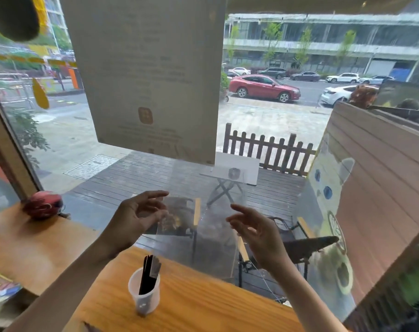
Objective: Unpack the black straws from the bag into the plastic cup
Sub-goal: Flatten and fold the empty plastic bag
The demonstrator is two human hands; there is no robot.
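Observation:
A translucent plastic cup (144,295) stands on the wooden counter (203,303) and holds several black straws (146,274) that lean upright, some with pale wrapper ends. Above and behind it, a clear plastic bag (198,240) hangs spread between my hands and looks empty. My left hand (136,219) pinches the bag's upper left edge between thumb and fingers. My right hand (254,233) grips the bag's right edge with its fingers loosely spread. Both hands are raised well above the cup.
A red round object (43,204) sits on the wooden table (24,248) at the left. The window glass (263,130) stands right behind the counter, with a large poster (151,75) on it. A slatted wall (376,178) closes in the right side.

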